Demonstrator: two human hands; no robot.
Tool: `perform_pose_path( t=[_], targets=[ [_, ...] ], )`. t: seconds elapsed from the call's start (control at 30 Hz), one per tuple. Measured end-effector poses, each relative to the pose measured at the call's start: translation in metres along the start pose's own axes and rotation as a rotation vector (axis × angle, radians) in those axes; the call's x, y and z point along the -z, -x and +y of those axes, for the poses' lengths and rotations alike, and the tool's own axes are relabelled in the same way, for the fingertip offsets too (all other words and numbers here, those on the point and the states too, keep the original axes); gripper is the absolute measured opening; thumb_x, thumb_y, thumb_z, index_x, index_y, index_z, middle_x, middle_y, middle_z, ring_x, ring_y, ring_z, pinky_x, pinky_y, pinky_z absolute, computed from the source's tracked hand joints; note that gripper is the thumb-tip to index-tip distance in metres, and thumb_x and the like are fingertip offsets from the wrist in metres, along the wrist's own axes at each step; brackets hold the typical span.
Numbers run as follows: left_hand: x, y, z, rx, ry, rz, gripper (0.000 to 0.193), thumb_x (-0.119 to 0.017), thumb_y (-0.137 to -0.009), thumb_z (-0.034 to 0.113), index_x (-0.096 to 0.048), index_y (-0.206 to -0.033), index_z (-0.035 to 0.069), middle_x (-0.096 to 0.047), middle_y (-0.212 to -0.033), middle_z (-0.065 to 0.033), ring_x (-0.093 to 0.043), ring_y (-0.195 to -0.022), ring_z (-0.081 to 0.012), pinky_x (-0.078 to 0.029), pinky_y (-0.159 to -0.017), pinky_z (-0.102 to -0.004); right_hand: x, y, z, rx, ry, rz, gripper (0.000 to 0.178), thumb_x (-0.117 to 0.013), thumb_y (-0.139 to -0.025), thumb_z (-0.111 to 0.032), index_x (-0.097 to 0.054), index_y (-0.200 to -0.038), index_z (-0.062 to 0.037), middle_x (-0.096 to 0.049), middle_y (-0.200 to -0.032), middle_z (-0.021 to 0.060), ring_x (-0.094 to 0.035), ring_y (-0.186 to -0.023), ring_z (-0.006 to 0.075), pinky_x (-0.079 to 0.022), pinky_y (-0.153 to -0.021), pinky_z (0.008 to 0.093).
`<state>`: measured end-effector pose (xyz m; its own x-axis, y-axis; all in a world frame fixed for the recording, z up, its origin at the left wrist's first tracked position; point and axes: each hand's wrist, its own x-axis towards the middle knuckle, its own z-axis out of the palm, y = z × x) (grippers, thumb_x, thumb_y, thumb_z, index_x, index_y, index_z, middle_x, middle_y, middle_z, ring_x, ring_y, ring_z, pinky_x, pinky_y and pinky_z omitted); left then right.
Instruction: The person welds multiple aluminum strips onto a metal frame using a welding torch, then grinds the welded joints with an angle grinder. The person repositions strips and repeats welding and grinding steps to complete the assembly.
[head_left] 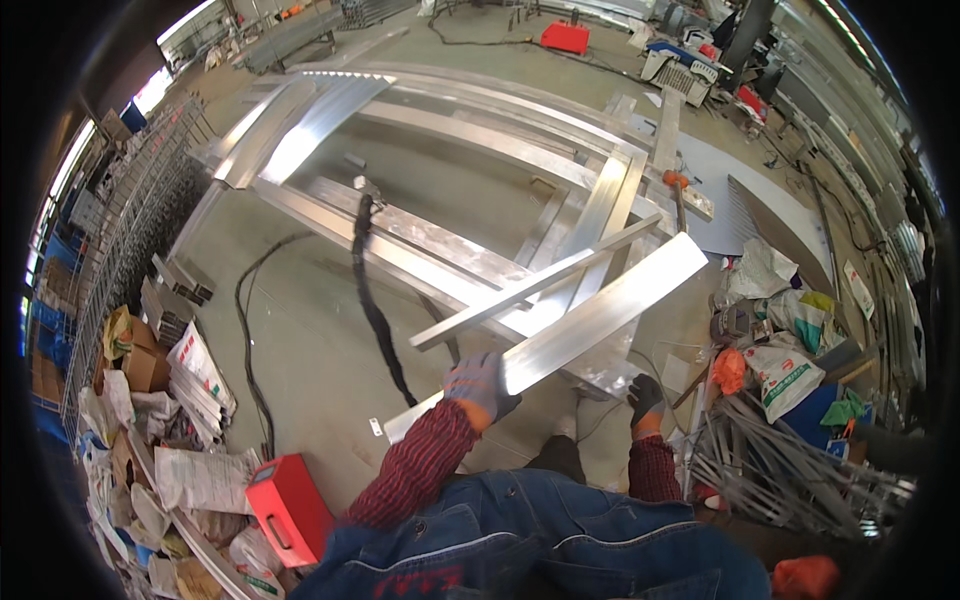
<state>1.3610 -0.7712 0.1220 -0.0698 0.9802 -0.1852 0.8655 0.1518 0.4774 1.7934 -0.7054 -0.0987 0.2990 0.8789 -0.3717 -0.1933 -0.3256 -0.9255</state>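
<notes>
My left hand [480,388], in a grey and orange glove, is closed around a wide, shiny flat metal bar [610,310]. The bar slants from beside my left forearm up to the right, over the metal frame. Under it, a narrower metal bar [540,280] lies across the frame at a similar slant. My right hand [646,398], also gloved, is near the frame's front right corner, apart from the wide bar; its fingers look loosely apart with nothing in them. A torch-like tool with a black-sleeved cable [367,265] rests on the metal frame [440,235].
An orange-headed hammer [676,180] sits at the frame's right end. Cables [243,330] trail over the floor. A red box [290,508] stands at lower left beside bags and cartons. Thin metal strips [780,470] and filled sacks [785,380] are piled at right.
</notes>
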Motion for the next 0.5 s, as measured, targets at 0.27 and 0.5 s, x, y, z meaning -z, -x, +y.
perform_pose_path(
  t=[0.27, 0.5],
  targets=[
    [0.061, 0.216, -0.208, 0.331, 0.007, 0.248, 0.082, -0.098, -0.072, 0.036, -0.063, -0.135, -0.003, -0.067, -0.134, -0.0292, -0.062, -0.129, -0.0458, -0.053, -0.108, -0.0537, -0.230, 0.105, 0.024, 0.300, 0.355, -0.272, 0.042, -0.071, -0.102, -0.019, -0.067, -0.143, -0.0131, -0.075, -0.120, 0.0163, -0.074, -0.106, 0.0329, -0.059, -0.083, 0.0403],
    [0.061, 0.387, -0.283, 0.910, 0.077, 0.544, 0.103, -0.094, -0.062, 0.038, -0.053, -0.148, -0.002, -0.060, -0.141, -0.0244, -0.055, -0.136, -0.0458, -0.049, -0.117, -0.0529, -0.394, 0.074, -0.017, -0.330, 0.288, -0.087, 0.101, -0.076, -0.090, -0.081, -0.060, -0.153, -0.0033, -0.057, -0.155, 0.0201, -0.059, -0.129, 0.0418, -0.055, -0.097, 0.0590]
  ],
)
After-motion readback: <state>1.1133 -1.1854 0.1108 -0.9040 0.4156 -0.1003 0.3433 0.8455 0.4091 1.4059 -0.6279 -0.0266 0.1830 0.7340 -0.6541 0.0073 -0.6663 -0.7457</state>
